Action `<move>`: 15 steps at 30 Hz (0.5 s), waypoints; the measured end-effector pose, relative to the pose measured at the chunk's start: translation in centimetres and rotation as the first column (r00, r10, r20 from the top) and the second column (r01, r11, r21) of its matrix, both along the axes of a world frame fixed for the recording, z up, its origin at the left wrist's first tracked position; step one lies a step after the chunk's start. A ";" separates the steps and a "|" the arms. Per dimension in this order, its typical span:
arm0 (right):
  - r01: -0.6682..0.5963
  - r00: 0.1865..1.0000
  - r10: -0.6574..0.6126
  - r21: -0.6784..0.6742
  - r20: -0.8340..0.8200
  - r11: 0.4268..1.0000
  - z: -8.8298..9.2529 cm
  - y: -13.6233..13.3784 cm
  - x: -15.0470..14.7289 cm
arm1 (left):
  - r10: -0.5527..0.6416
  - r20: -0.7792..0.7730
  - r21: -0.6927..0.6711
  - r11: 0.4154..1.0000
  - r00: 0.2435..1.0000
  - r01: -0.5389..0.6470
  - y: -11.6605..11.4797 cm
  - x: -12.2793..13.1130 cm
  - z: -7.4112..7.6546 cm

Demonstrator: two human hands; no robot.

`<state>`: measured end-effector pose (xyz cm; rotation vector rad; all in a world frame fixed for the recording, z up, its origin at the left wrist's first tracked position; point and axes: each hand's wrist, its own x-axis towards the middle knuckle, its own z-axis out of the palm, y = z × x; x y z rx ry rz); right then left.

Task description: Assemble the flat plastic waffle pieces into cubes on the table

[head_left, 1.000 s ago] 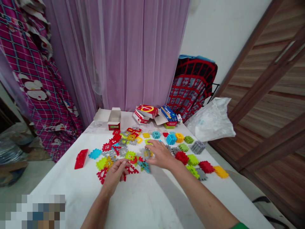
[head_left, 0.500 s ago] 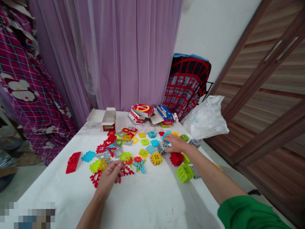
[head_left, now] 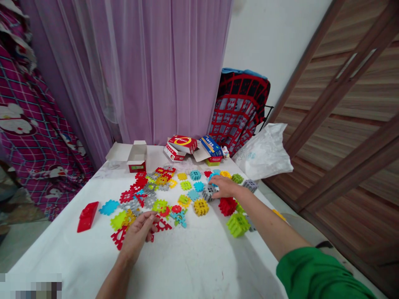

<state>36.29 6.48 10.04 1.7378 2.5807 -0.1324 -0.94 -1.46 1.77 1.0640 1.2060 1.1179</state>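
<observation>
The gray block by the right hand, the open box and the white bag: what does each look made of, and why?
Gray block: probably rigid plastic, fairly matte; crisp moulded teeth suggest it.
Open box: likely smooth printed card; folded flaps, pale inside.
White bag: perhaps thin plastic, softly shiny; creases suggest film, though paper is possible.

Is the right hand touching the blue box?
No, the right hand is at the blocks, nearer the camera than the blue box.

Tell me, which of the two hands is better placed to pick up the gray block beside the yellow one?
Probably the right hand: its spread fingers are beside the gray block, though contact is unclear. The left hand is farther off, by a red triangular piece, with the yellow block between.
</observation>
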 end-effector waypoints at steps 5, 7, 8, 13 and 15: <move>-0.024 0.998 0.029 0.083 -0.060 0.996 0.5 -0.9 -0.1 | 0.004 -0.005 -0.012 1.000 1.000 -0.004 -0.1 0.2 0.7; -0.011 0.998 0.018 0.112 -0.066 0.994 1.0 -1.2 0.7 | 0.006 -0.004 -0.012 1.000 1.000 -0.006 -0.2 0.2 0.8; 0.007 0.998 0.001 0.132 -0.063 0.991 1.4 -1.3 1.4 | 0.006 -0.002 -0.011 1.000 1.000 -0.006 -0.2 0.2 0.9; 0.163 0.986 -0.168 0.206 0.010 0.965 4.4 -2.1 7.2 | -0.006 -0.019 -0.005 1.000 1.000 0.005 -0.1 0.0 0.8; 0.226 0.968 -0.243 0.211 0.057 0.951 5.5 -2.5 9.5 | -0.013 -0.031 0.004 1.000 0.999 0.013 -0.1 -0.1 0.7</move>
